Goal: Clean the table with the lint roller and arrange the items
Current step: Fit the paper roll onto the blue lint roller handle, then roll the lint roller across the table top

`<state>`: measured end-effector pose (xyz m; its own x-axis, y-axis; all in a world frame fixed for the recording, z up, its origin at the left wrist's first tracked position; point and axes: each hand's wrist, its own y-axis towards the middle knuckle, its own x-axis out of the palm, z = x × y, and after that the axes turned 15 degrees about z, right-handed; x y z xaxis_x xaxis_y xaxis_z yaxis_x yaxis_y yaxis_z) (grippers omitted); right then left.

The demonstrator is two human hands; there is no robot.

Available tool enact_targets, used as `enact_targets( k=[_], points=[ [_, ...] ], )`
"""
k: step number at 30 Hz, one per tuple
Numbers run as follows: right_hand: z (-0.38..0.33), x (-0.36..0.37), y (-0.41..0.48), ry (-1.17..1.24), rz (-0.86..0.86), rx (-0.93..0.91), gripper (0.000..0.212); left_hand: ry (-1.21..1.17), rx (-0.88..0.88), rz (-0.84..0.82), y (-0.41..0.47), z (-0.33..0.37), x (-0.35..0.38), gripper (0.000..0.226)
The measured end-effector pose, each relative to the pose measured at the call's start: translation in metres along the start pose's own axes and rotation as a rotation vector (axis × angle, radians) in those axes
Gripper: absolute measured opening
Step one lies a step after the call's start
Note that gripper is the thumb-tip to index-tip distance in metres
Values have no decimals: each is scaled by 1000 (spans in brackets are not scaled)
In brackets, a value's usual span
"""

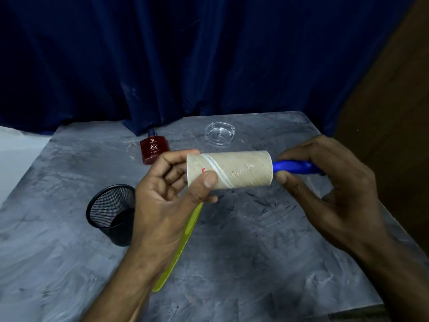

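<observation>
grey table (255, 228), lint roller (229, 169) between hands

Single head view, worn high, looked forward and down over grey counter (232, 240), close above both hands; dark blue curtain (185, 54) faced camera behind counter's far edge

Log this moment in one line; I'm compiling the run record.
left hand: pinching lint roller roll | right hand: gripping blue handle | roller: held above table, debris stuck on
</observation>
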<state>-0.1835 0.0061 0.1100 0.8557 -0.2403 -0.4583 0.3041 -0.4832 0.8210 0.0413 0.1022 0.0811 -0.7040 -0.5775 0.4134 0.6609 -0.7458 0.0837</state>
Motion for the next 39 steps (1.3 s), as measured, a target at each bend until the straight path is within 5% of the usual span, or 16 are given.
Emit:
enact_targets(
  k=[7,14,16,20,23,25,32,39],
  points=[
    [4,-9,8,-23,-49,-6,22,166,216,-173,4,0,-13,98],
    [11,-2,8,-74,-154,-50,28,734,1080,-131,-20,8,-42,39],
    [19,3,3,-129,-149,-17,29,805,1049,-172,-39,-7,-58,31],
    [38,3,0,-113,-93,100,26,776,629,-193,-66,-34,-67,19],
    [49,13,-13,-229,-144,111,25,885,802,-257,-61,-48,-59,10],
    [53,25,-25,-275,-148,190,25,910,751,-297,-55,-57,-52,3],
    [58,69,-62,-567,-274,529,36,1310,598,-525,-51,-99,-25,71],
    [49,81,-66,-652,-451,404,39,1508,566,-482,-48,-128,-10,81]
  ],
)
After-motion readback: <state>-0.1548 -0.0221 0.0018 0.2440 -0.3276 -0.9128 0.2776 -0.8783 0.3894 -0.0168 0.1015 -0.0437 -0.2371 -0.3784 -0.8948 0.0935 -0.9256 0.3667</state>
